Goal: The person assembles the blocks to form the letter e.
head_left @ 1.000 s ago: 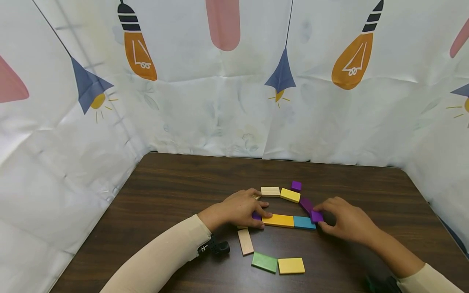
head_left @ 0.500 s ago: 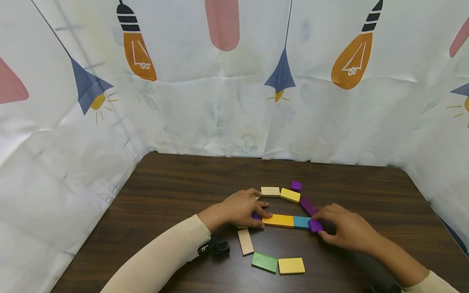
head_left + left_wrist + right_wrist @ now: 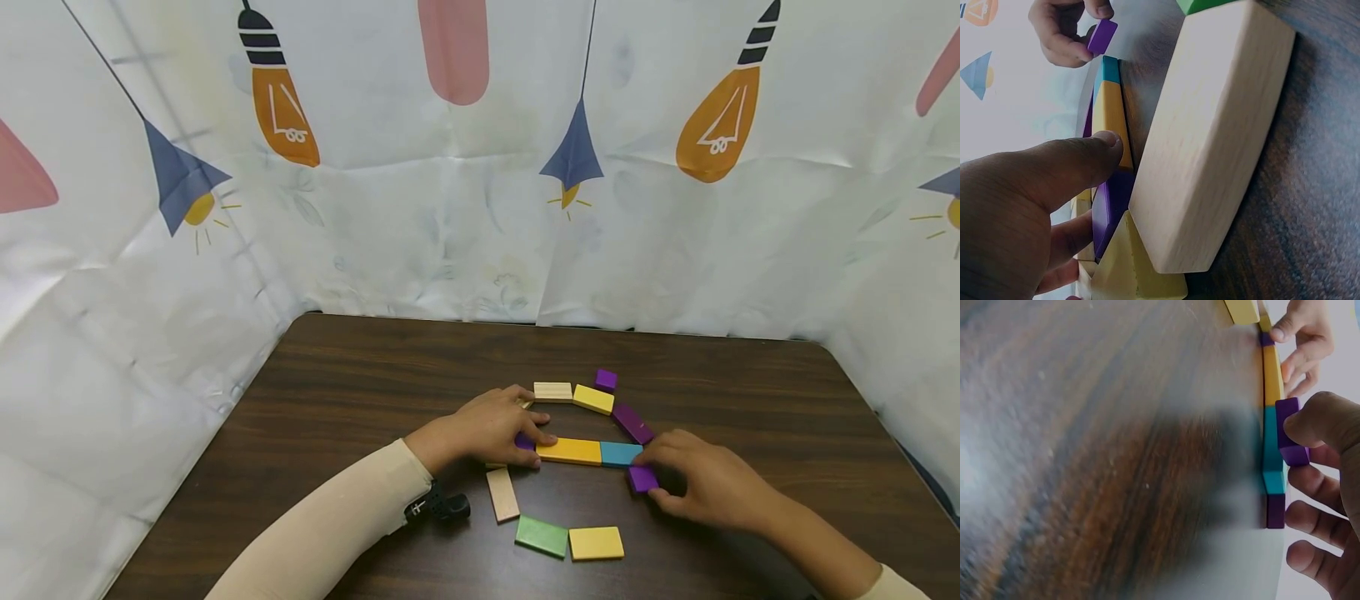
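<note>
In the head view, my left hand [image 3: 495, 425] is over the left end of a block row, its thumb and fingers straddling an orange block [image 3: 572, 451] beside a purple block [image 3: 1112, 203]. A blue block [image 3: 620, 454] continues the row to the right. My right hand [image 3: 708, 479] pinches a small purple block [image 3: 642, 479] between thumb and forefinger. This block is tilted and looks lifted above the blue end in both wrist views; its underside is hidden. Behind it lies a dark purple block [image 3: 632, 423].
Behind the row, a cream block [image 3: 552, 392], a yellow block [image 3: 593, 398] and another purple block [image 3: 606, 380] form an arc. Nearer me lie a pale wooden block [image 3: 502, 495], a green block [image 3: 542, 536] and a yellow block [image 3: 596, 543] on the dark wooden table [image 3: 360, 517].
My right hand has drawn the small purple block toward me, away from the dark purple block and past the row's blue end. My left hand has stayed in place.
</note>
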A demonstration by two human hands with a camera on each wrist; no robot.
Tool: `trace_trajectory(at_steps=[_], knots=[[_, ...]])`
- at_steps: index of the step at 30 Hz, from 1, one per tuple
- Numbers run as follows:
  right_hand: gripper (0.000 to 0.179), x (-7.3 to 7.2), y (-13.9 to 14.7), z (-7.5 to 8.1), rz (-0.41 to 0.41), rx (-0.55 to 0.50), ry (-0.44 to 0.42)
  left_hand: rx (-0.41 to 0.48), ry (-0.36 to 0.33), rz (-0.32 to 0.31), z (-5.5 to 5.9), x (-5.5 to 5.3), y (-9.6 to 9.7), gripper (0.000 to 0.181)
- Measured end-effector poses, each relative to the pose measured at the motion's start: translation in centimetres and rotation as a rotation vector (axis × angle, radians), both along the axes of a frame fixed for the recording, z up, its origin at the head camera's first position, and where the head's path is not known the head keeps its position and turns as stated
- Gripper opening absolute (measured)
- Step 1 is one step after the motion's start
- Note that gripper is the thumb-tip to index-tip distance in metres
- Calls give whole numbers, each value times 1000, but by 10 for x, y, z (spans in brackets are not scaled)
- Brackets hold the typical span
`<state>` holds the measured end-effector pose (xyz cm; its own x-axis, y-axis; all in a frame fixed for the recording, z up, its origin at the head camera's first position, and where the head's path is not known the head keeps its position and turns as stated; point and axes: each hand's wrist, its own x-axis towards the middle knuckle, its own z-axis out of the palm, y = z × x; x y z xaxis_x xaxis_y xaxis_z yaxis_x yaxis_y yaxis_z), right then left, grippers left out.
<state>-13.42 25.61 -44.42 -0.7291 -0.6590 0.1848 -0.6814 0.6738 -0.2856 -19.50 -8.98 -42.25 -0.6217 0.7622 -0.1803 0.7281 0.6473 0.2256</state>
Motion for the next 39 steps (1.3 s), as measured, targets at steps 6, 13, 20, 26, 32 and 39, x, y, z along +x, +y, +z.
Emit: trace_trajectory(at_steps=[6, 13, 20, 26, 32, 39], knots=[[37, 6, -1, -1, 37, -17, 6, -10, 8, -3, 0, 0, 0, 43], [37, 11, -2, -3, 35, -2, -38, -6, 3, -2, 0, 0, 0, 43], [36, 15, -3, -3, 68, -13, -52, -2, 3, -2, -1, 0, 0, 43], [37, 19, -5, -6, 98, -29, -42, -2, 6, -3, 0, 0, 0, 43], [39, 22, -6, -6, 127, -56, -18, -2, 8, 1, -1, 0, 0, 43], [38, 24, -7, -7, 141, -55, -37, 2, 9, 4, -2, 0, 0, 42]])
